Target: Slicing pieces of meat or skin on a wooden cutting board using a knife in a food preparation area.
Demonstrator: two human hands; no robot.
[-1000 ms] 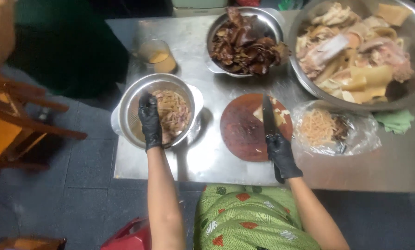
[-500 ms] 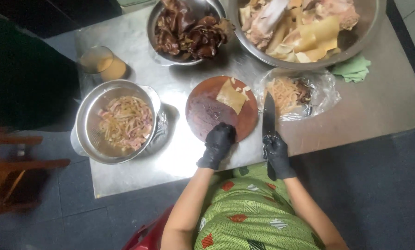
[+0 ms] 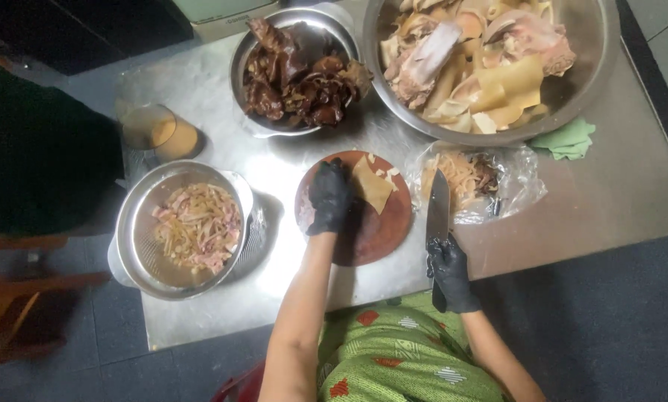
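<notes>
Black-gloved hands at the board: positioning a slice for cutting

Steel table (image 3: 595,201) carries the whole setup. Left hand (image 3: 329,197), in a black glove, lies palm down with fingers spread flat on the round dark-red wooden cutting board (image 3: 371,231), touching the left edge of a pale tan, flat piece of cooked skin (image 3: 371,186); it presses rather than grips. Right hand (image 3: 451,274), also gloved, is closed around the handle of a broad steel cleaver (image 3: 437,205), blade pointing away from the body, just beside the board's right rim and above the table.

Nearby: perforated steel colander (image 3: 137,246) of thin pale strips to the left, steel bowl (image 3: 239,74) of dark brown pieces and large steel basin (image 3: 602,82) of pale cuts behind, clear plastic bag (image 3: 524,179) of shreds to the right.

Judgement on technique: curl the left fingertips under before the blade comes over, since they are spread flat now. Centre the piece, which sits toward the far edge. Keep the blade vertical and strips even to match those in the colander. Wet gloves may slip.
</notes>
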